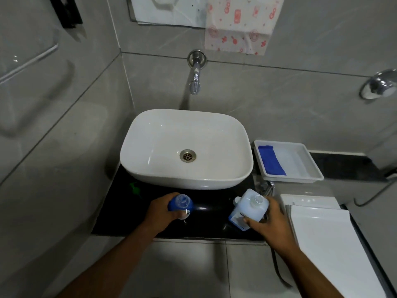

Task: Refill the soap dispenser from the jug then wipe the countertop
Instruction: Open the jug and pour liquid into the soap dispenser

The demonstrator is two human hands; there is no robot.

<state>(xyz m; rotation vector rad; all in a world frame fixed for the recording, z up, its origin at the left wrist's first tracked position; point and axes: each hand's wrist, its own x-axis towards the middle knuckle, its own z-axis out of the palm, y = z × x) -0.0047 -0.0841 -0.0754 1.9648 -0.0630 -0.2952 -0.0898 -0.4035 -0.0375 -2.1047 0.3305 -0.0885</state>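
A small blue soap dispenser bottle stands with its neck open on the black countertop, just in front of the white basin. My left hand is wrapped around its body. To the right, a pale square jug of whitish liquid stands upright, its mouth uncapped. My right hand grips the jug from its right side. A small white cap lies next to the jug's left shoulder. A green pump piece rests on the counter at the left. A folded blue cloth lies in a white tray.
The white basin fills the middle of the counter under a wall tap. White boards lie stacked at the right. A chrome fitting sits behind the jug. Towels hang on the wall above.
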